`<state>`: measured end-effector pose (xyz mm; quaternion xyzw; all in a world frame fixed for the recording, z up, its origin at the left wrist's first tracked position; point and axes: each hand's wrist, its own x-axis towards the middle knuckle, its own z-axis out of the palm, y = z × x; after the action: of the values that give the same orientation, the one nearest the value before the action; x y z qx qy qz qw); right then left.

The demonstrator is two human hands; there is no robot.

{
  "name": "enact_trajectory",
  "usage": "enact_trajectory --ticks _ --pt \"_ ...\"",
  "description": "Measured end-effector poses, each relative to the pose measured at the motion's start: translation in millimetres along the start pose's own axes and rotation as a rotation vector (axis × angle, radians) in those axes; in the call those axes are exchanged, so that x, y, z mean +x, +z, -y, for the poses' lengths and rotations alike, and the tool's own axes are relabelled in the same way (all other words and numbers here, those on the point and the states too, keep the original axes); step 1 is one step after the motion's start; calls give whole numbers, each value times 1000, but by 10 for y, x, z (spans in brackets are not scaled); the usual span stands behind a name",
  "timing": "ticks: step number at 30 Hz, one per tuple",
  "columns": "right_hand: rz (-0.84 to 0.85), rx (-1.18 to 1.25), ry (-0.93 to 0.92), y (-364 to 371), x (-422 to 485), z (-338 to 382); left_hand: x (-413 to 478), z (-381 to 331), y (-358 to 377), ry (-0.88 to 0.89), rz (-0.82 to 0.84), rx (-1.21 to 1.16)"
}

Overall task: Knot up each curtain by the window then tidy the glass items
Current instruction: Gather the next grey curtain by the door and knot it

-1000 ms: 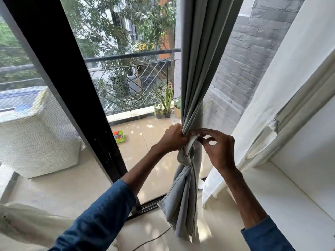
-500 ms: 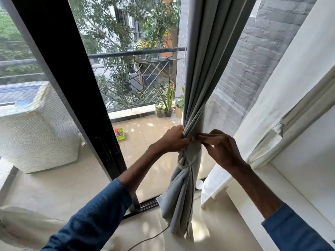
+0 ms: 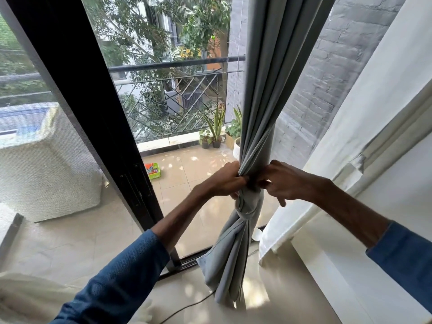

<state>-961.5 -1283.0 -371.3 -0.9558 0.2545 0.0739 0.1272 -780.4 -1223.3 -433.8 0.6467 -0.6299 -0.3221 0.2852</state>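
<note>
the grey curtain (image 3: 261,90) hangs at the right edge of the glass door (image 3: 187,206), its top cut off by the upper edge of the view. partway down it is gathered into a loose knot (image 3: 246,209), and its tail drops to the floor (image 3: 280,300). the left hand (image 3: 224,181) grips the gather just above the knot, fingers curled round the cloth with their tips hidden behind the folds. the right hand (image 3: 287,181) pinches the same spot from the other side, its little finger sticking down free. where the two hands meet lies in shadow, so i cannot tell which fold each one holds. a white curtain (image 3: 374,113) hangs just right of it, its upper part out of view. a small white object (image 3: 257,235) peeks out behind the knot, too hidden to name.
</note>
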Motion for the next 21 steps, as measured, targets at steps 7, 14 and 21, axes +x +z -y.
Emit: enact_trajectory --ticks 7,14,21 --pt "137 -89 112 -213 -81 198 -90 -130 74 -6 28 -47" --pt "-687 -63 50 258 -142 184 -91 -26 -94 -68 -21 -109" --pt "-585 -18 65 340 -104 14 -26 -98 17 -21 -77 0"
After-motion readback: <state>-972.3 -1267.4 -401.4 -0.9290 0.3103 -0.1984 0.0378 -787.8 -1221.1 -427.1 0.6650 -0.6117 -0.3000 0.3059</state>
